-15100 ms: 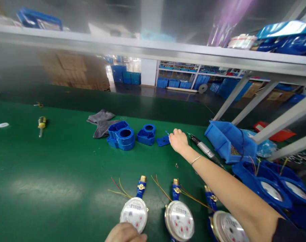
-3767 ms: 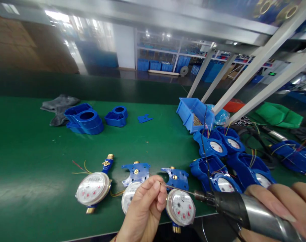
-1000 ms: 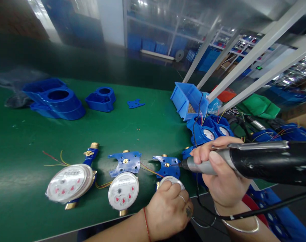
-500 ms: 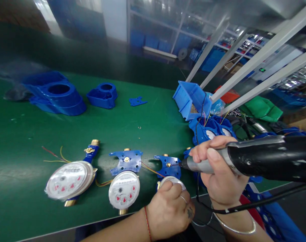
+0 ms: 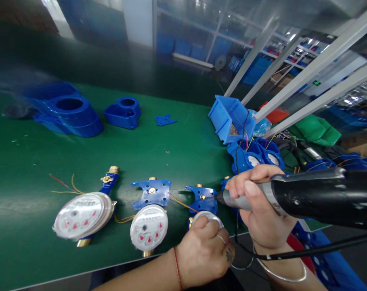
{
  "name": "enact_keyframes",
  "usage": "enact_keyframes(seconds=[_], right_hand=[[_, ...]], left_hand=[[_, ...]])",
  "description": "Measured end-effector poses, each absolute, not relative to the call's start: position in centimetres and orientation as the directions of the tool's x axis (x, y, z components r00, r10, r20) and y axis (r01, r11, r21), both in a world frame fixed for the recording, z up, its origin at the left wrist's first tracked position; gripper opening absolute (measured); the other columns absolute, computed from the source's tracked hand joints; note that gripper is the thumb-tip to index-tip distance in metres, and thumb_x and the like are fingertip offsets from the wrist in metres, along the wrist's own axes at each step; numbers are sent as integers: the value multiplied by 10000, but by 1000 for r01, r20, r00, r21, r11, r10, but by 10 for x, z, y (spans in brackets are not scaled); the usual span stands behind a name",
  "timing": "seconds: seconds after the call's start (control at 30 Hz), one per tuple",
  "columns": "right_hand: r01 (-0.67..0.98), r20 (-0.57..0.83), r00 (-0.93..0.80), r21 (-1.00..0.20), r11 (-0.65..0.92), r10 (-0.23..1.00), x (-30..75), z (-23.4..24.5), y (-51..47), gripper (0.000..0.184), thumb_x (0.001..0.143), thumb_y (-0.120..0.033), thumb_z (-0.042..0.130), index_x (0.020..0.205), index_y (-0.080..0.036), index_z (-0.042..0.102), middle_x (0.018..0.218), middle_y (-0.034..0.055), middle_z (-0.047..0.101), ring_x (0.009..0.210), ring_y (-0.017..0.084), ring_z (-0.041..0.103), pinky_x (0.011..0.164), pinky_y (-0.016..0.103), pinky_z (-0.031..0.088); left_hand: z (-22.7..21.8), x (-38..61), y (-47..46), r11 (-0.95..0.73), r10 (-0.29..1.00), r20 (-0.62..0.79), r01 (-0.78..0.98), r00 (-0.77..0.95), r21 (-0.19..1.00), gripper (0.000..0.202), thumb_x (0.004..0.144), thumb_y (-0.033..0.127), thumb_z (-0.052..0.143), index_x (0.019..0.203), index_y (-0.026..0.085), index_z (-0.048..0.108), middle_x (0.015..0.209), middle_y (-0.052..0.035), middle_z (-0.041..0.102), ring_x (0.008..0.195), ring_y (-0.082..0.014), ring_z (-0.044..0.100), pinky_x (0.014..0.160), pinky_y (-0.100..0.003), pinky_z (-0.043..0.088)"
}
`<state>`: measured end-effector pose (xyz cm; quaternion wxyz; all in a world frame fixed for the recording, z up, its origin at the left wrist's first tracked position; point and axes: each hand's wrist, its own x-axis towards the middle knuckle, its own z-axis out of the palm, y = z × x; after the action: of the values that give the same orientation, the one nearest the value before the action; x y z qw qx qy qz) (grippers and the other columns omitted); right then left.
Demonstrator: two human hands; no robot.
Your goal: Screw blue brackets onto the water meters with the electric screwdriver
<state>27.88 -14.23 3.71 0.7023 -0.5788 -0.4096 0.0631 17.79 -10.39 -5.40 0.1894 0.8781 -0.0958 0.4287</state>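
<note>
My right hand (image 5: 258,206) is wrapped round a black and grey electric screwdriver (image 5: 310,198), held nearly level. Its bit reaches the brass fitting in the middle of a blue bracket plate (image 5: 206,202). My left hand (image 5: 206,252) is closed over the near side of a water meter (image 5: 208,216) below that plate, covering most of its dial. To the left lies a second water meter (image 5: 149,228) with its own blue plate (image 5: 151,193). Farther left is a third meter (image 5: 80,216), with loose wires and a bare brass fitting (image 5: 107,179) on its blue pipe.
Blue housings (image 5: 71,109) and a smaller housing (image 5: 122,112) stand at the back left, beside a loose blue plate (image 5: 165,120). A blue bin (image 5: 231,119) of small screws stands at the back right, before blue-cased meters (image 5: 252,157). The screwdriver's black cable (image 5: 316,248) hangs at the right.
Almost nothing differs. Both hands keep their places, with the screwdriver bit still at the plate's brass fitting; the view has shifted very slightly.
</note>
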Motion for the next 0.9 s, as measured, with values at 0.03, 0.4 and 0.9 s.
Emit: enact_keyframes(seconds=[0.03,0.4,0.9], right_hand=[[386,502,658,-865,320,562,279,37,-142,156,891,-196,592,910,-191,438,673,-48,506,584,114,503,574,278,456],[400,525,656,-851,341,542,281,37,-142,138,881,-161,580,912,-194,449,664,-42,498,581,119,488,591,287,455],[358,582,622,-807,470,524,290,57,-165,173,866,-248,639,997,-225,528,668,-11,482,569,150,466,592,342,427]], left_hand=[[-54,178,-104,-910,-6,789,-330,614,250,214,824,108,562,622,135,496,629,-23,450,631,-157,393,577,-320,193],[-59,178,-106,-911,-39,771,-339,635,233,194,833,150,582,663,141,489,653,-17,461,639,-162,413,583,-314,200],[-51,174,-106,-856,47,735,-352,677,379,223,829,141,588,641,140,469,647,-13,472,643,-144,405,584,-325,205]])
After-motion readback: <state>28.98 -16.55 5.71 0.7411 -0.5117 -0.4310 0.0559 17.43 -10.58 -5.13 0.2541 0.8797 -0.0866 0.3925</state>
